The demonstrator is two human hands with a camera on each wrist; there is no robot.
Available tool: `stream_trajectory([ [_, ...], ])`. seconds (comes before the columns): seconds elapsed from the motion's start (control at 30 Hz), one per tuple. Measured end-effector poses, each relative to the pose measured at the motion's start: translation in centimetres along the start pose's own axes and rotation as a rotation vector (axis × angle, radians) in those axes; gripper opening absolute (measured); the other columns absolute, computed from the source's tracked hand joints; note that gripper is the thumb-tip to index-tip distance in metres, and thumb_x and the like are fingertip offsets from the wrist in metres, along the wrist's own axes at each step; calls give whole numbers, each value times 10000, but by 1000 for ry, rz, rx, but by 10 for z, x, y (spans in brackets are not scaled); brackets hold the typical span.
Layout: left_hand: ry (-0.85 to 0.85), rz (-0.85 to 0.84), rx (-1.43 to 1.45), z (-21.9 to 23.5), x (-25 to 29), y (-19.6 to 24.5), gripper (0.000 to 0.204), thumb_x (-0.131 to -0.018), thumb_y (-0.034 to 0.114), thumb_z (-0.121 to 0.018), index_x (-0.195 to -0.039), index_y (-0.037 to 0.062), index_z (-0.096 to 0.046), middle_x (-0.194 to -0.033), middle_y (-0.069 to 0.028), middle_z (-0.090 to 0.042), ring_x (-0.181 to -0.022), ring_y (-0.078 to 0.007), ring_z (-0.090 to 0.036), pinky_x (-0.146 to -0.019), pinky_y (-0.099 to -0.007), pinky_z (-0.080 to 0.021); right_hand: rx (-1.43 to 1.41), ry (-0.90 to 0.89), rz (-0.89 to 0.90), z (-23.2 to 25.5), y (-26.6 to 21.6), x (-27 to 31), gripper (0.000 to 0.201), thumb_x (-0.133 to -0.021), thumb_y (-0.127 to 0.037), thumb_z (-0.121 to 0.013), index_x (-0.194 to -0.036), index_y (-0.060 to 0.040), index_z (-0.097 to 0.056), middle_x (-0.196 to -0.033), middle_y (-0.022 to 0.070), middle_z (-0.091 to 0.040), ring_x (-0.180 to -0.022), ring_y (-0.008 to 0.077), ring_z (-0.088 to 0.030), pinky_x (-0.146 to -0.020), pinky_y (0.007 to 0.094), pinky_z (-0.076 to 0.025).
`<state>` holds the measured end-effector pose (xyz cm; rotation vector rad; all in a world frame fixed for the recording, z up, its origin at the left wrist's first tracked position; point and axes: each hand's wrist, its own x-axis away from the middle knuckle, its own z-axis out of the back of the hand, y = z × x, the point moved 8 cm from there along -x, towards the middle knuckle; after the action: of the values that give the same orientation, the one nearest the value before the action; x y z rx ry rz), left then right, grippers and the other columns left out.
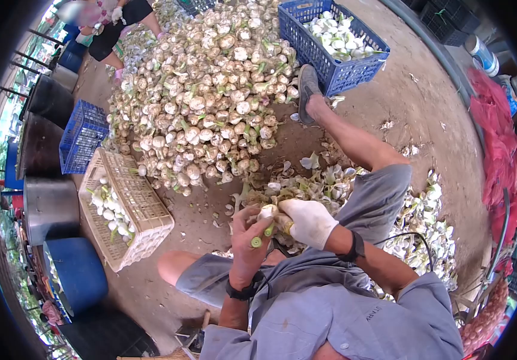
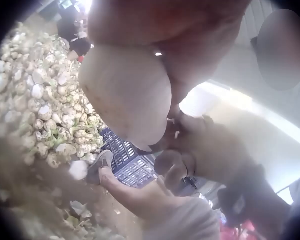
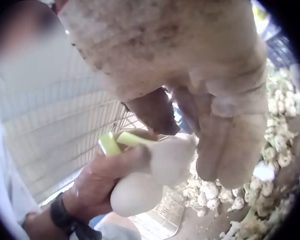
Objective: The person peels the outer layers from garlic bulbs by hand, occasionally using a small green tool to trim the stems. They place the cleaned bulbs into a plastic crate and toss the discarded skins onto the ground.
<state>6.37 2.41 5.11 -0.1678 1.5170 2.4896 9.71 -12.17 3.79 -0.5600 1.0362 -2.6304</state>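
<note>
My bare left hand [image 1: 249,246] holds two pale, peeled garlic bulbs [image 3: 137,194] with short green cut stems [image 3: 110,144]. One bulb [image 2: 125,95] fills the middle of the left wrist view, close under the fingers. Right up against the bulbs is my right hand [image 1: 310,222] in a white glove, its fingers bent at a tan strip of garlic skin [image 1: 283,224]. In the right wrist view the soiled glove [image 3: 225,105] hides part of that grip. Peeled skins [image 1: 330,183] lie heaped on the ground just beyond both hands.
A big pile of unpeeled garlic [image 1: 204,102] spreads ahead. A cream crate [image 1: 144,201] at the left and a blue crate [image 1: 342,69] at the upper right hold white bulbs. Another blue crate [image 1: 83,135], metal drums [image 1: 51,204] and another person [image 1: 117,30] are at the left.
</note>
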Motion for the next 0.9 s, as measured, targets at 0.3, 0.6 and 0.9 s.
stream_trajectory([
  [0.3,10,-67,61,0,7,-2,340,-762,-84,-769,-1064,68,-729,-1050,-134,-618,-1021,-291,-640,-819,-341,-553,60,176,-80,3,38,-14,196,-907,-225,-592,-919,-42,-661,-845,197,-699,-799,392,-694,-710,478,-554],
  [0.6,363,648,1021,-3,36,-62,272,-996,147,-612,-1233,15,-606,-1153,-103,-663,-1044,-216,-662,-877,-339,-568,63,7,-28,-19,85,-9,195,-879,-208,-599,-977,-57,-671,-888,208,-700,-866,393,-689,-760,477,-538],
  [0.9,441,823,1342,-6,58,-94,369,-1049,248,-534,-1336,20,-577,-1232,-105,-668,-1091,-209,-667,-909,-352,-569,-171,-64,84,-5,23,-6,433,-881,-358,-718,-1146,-26,-636,-1054,203,-697,-985,387,-673,-827,449,-542],
])
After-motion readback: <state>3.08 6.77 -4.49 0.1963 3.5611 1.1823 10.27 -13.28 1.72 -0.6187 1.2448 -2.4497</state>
